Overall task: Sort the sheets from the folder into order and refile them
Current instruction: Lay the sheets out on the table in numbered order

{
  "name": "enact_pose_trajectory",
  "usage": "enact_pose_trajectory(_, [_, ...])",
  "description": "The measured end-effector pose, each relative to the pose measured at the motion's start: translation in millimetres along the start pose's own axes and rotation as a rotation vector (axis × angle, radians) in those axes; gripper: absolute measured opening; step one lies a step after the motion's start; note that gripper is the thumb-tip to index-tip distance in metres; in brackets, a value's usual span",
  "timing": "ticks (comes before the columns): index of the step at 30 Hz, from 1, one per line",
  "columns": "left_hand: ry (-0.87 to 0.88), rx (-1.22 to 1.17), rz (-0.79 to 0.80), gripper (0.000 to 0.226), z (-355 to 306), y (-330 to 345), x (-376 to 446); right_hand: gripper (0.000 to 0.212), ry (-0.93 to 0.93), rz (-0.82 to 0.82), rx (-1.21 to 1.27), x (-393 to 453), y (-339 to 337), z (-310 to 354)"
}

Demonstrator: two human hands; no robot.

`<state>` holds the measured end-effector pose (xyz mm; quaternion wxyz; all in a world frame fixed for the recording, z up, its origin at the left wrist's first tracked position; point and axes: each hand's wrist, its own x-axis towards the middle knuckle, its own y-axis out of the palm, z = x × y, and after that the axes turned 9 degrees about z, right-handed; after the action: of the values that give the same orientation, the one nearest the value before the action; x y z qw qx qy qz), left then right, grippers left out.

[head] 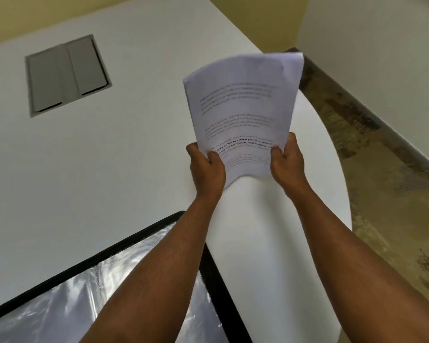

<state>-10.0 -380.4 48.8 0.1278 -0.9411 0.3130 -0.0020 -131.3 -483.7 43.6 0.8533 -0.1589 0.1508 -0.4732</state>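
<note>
Head view: a stack of sheets [243, 115] is held up in the air above the white table [109, 157]. Printed lines can be seen on the top page, but the words are too blurry to read.

The stack is pinched at its bottom two corners. The left hand [206, 167] is curled round the lower left corner, with the thumb pressed on the front. The right hand [286, 162] is curled round the lower right corner in the same way. The other fingers are hidden behind the paper.

The folder [89, 288] is lying open on the table, near the person and under the left arm. A black edge and shiny clear pockets can be seen on it. No sheets can be seen in the pocket on top. A gray hatch [67, 75] is set into the table farther away, well apart from the stack.

The paper looks light and floppy. The bottom edge is bowed between the two hands, and the top corner is bent back a little. Thin sheets like these can slide over each other, so some could slip out if the stack is tipped. They can also be creased or torn if squeezed too hard.

The stack is best held by its edges, with both hands, as it is now. For sorting, it would likely be laid flat on the table first, and each sheet lifted by a corner.
</note>
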Motion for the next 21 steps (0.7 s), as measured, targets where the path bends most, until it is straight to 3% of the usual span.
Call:
enact_pose_trajectory(5, [-0.125,0.009,-0.071,0.023,-5.1,-83.6,32.9,0.024,-0.074,0.152,-0.070,19.0,35.2,46.1])
enact_pose_trajectory(9, [-0.368,-0.055,-0.011,0.029,21.2,-166.2,47.4,0.019,0.023,0.359,0.128,28.0,94.3,60.6])
enact_pose_trajectory(12, [-0.498,-0.045,-0.036,0.023,39.9,-215.7,47.9,0.018,0.071,0.498,0.135,29.8,153.7,58.7])
enact_pose_trajectory(15, [-0.595,-0.030,-0.078,0.019,63.0,-251.5,52.8,0.024,0.120,0.563,0.068,30.1,205.7,51.6])
enact_pose_trajectory(21, [-0.628,0.109,-0.087,0.020,105.2,-297.6,72.6,0.011,0.222,0.573,0.018,25.9,266.0,35.8])
